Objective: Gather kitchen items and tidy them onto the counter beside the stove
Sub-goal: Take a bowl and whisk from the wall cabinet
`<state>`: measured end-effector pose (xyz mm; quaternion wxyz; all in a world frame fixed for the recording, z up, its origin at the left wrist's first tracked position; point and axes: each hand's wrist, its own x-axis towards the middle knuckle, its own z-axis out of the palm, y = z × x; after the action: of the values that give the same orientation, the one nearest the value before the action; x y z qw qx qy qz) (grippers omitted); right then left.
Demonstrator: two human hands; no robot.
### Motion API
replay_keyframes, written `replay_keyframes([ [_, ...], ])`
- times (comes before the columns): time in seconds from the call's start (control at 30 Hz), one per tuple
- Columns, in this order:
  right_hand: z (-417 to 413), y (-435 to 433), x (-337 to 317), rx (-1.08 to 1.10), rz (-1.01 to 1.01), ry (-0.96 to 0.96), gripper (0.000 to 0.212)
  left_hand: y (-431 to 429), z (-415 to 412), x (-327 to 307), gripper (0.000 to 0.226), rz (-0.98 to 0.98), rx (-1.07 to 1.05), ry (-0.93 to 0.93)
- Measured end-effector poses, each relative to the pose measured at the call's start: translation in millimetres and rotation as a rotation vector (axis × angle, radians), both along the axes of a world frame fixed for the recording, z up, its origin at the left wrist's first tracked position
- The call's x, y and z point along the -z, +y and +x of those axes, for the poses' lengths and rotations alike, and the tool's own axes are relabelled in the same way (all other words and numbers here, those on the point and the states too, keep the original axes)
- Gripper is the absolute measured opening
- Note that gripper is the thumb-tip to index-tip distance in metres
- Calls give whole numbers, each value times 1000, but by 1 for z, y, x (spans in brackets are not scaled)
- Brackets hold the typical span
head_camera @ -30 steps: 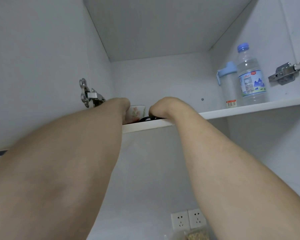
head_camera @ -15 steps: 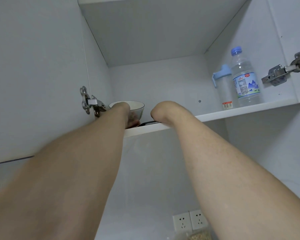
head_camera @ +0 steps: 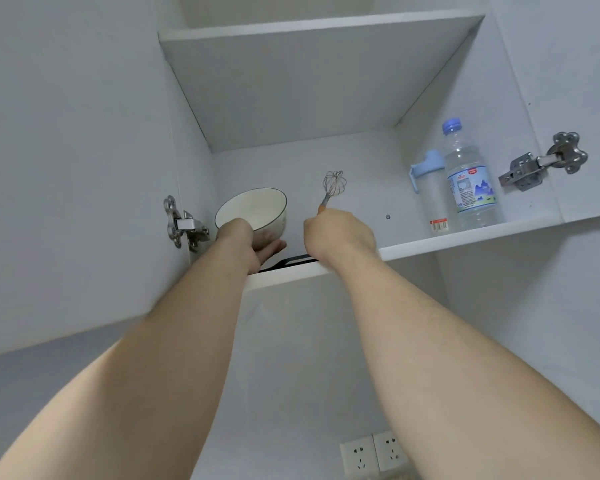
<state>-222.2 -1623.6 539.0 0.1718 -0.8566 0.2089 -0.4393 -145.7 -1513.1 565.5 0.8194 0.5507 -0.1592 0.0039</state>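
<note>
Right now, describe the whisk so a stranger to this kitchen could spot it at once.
Look inside the open white wall cupboard, above its lower shelf. The whisk sticks up from the right hand, right of the bowl in the left hand. Only it has a wire cage head.

There is one bowl [head_camera: 253, 211], white with a dark rim, and one whisk [head_camera: 334, 184] with a wire head. The bottles number two: a clear water bottle [head_camera: 471, 181] with a blue cap and a frosted bottle [head_camera: 430, 188] with a pale blue lid. There are two metal hinges, the left hinge [head_camera: 182, 223] and the right hinge [head_camera: 544, 162]. Two wall sockets sit side by side, the left socket [head_camera: 359, 455] and the right socket [head_camera: 392, 450]. One flat black item [head_camera: 288, 262] shows, its kind unclear. Two boards show, the lower shelf [head_camera: 465, 237] and the upper shelf [head_camera: 309, 81]. Two hands show, the left hand [head_camera: 246, 244] and the right hand [head_camera: 340, 233].
</note>
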Motion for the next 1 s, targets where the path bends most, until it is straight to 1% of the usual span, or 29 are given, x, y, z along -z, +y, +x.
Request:
replay_keyframes([
  [0.07, -2, 2, 1, -9, 13, -33, 43, 1, -7, 4, 45, -26, 79, -15],
  [0.13, -8, 4, 3, -51, 69, -100, 43, 4, -15, 6, 49, -55, 138, -20],
  [0.23, -15, 3, 1, -141, 150, -255, 38, 8, -29, 4, 45, -126, 181, -57],
  [0.3, -18, 0, 0, -197, 268, -384, 43, 12, -40, 2, 44, -189, 183, -89],
  [0.33, -19, -1, 1, -221, 295, -434, 44, 14, -45, 2, 42, -213, 193, -109],
  [0.47, -41, 0, 22, -254, 250, -559, 38, 25, -72, 12, 30, -267, 268, -174],
  [0.53, -56, 2, 39, -228, 195, -611, 36, 30, -86, 19, 28, -265, 340, -185],
  [0.67, -82, 8, 65, -231, 163, -734, 35, 37, -113, 35, 35, -242, 459, -192],
  [0.73, -94, 10, 75, -227, 186, -749, 34, 39, -128, 45, 35, -210, 500, -185],
  [0.87, -120, 17, 95, -217, 216, -769, 32, 37, -153, 63, 43, -132, 572, -160],
  [0.93, -135, 21, 113, -201, 216, -776, 31, 40, -164, 76, 40, -112, 581, -155],
  [1.0, -145, 24, 134, -202, 238, -785, 29, 45, -174, 90, 32, -93, 586, -171],
])
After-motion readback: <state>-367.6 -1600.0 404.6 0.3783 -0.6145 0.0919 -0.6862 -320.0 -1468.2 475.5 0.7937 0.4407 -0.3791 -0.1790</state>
